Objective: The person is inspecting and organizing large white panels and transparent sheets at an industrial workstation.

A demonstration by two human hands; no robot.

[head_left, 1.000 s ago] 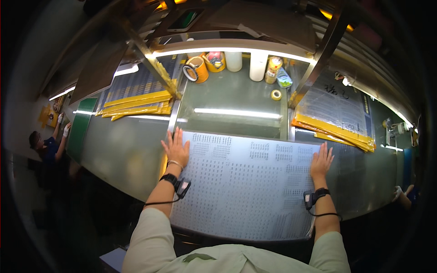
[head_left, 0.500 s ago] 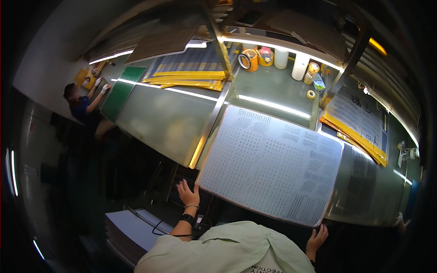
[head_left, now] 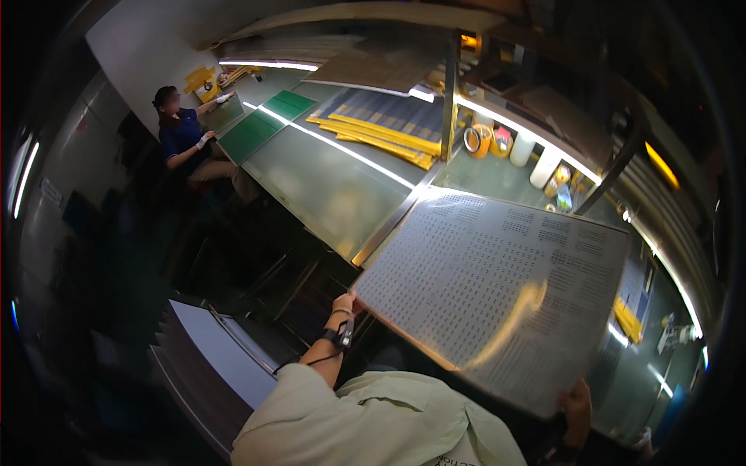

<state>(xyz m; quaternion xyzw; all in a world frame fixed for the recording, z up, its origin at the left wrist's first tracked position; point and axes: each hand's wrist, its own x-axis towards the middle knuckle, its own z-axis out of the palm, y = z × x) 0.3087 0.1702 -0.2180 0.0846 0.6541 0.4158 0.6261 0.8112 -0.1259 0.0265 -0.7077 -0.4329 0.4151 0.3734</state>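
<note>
A large, flat grey panel (head_left: 458, 272) with rows of small dark marks and a copper-coloured near edge is held up, tilted, over the front of the bench. My left hand (head_left: 345, 303) is closed on its near left corner. At the near right corner my right hand (head_left: 576, 402) grips the panel, its fingers partly hidden by the sheet and shadow. A yellowish light reflection runs across the panel's near half. On my left wrist sits a dark band with a small device (head_left: 340, 334).
Yellow-edged dark sheets (head_left: 381, 132) lie on the bench (head_left: 326, 182) to the left. Rolls of tape (head_left: 477, 140) and white cylinders (head_left: 545, 168) stand under the shelf. A stack of boards (head_left: 206, 342) leans low at left. Another person (head_left: 183, 136) works by green panels (head_left: 252, 133).
My left hand has gone from spread fingers to closed on the panel's corner. The panel has tilted and shifted right in view, with my right hand now gripping it. The view has turned left.
</note>
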